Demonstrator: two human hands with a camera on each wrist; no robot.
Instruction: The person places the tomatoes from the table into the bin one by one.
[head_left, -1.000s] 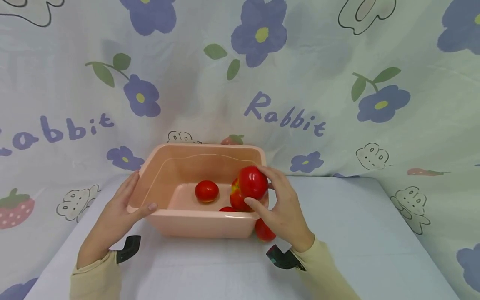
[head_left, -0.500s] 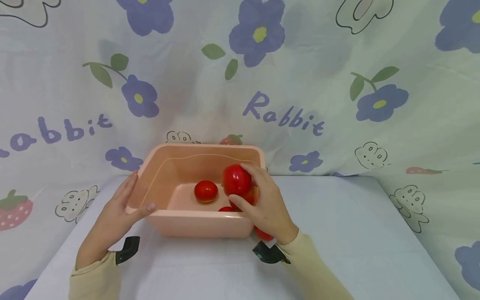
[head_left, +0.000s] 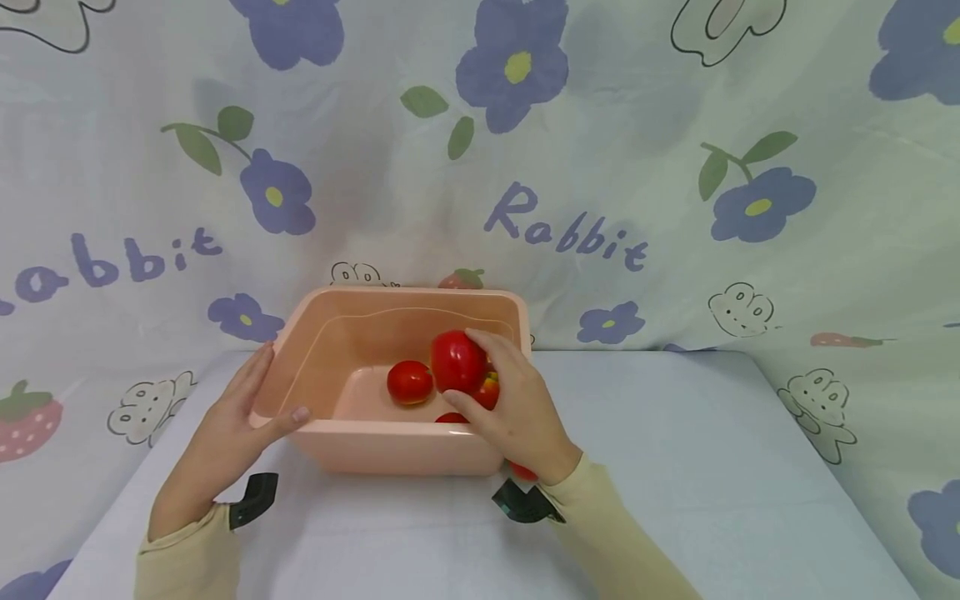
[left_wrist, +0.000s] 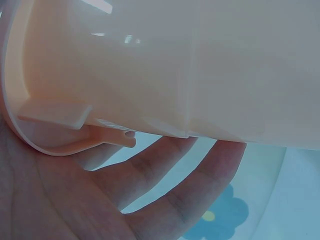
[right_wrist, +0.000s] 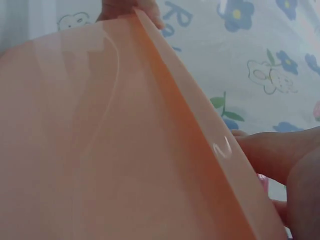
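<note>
A peach-coloured plastic box (head_left: 405, 450) stands on the table. At its left end my left hand (head_left: 225, 442) grips it, thumb over the front rim and fingers along the outer wall, as the left wrist view also shows. Inside the box space, my right hand (head_left: 517, 408) holds a shiny red apple (head_left: 458, 362) between thumb and fingers. Just left of it a flattish red fruit (head_left: 410, 382) lies on the box floor. Behind the right hand shows a red and yellow fruit (head_left: 489, 391), partly covered. The front rim hides most of another red fruit (head_left: 452, 417).
Outside the box, a red fruit (head_left: 522, 472) lies by its front right corner, mostly hidden by the right wrist. A white cloth covers the table (head_left: 675, 467). Behind hangs a flowered curtain (head_left: 390, 192), close to the box's back wall.
My right hand has moved left with the apple, from the box's right end to beside the flattish red fruit. The left hand and the box hold their place.
</note>
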